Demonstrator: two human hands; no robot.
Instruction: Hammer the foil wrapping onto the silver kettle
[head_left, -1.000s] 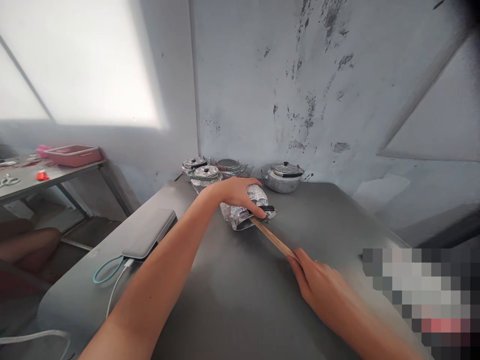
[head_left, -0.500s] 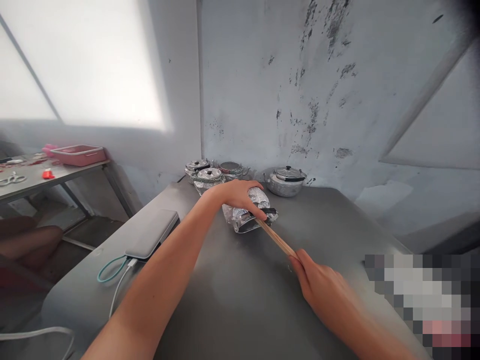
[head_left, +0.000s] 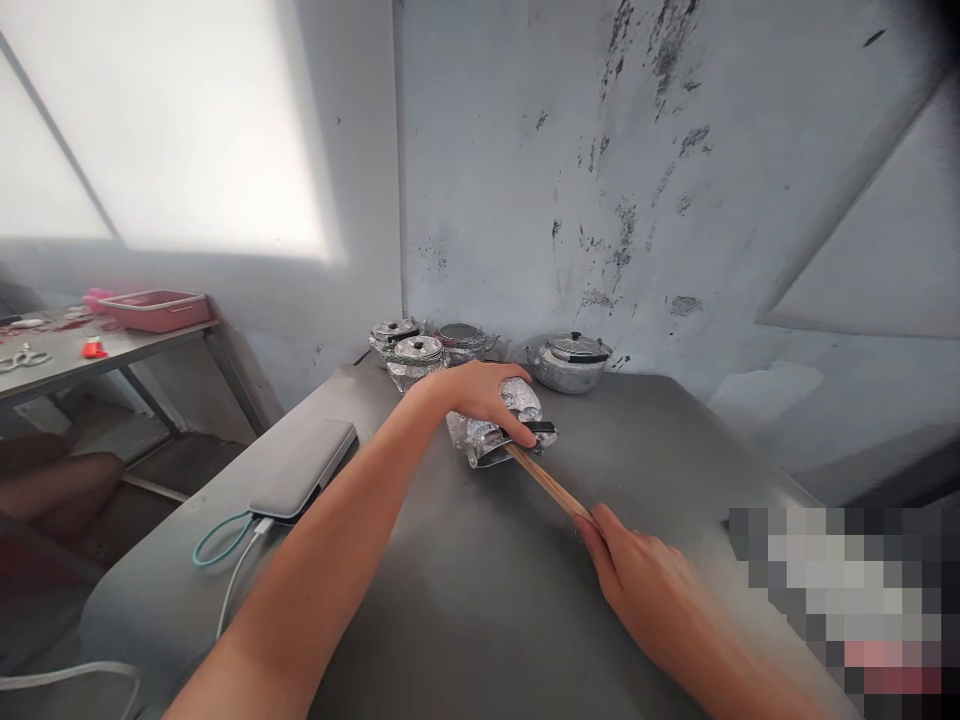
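Note:
Mid-table, a small silvery metal pot lies tipped on its side, its mouth toward me and a black handle across it. My left hand is closed over the pot from above, thumb along the near side by the handle. Part of the pot is hidden under that hand. My right hand grips a bundle of thin wooden sticks, which look like chopsticks. Their far ends reach into the pot's mouth below my left thumb.
Several small metal pots stand at the table's back edge, with a lidded pot right of them. A power bank with cables lies on the left. A side table holds a red basket and scissors. A person's limb shows below.
The tips of the wooden sticks have shifted a little left and deeper into the pot's mouth. The pot has tilted slightly; both hands keep their holds.

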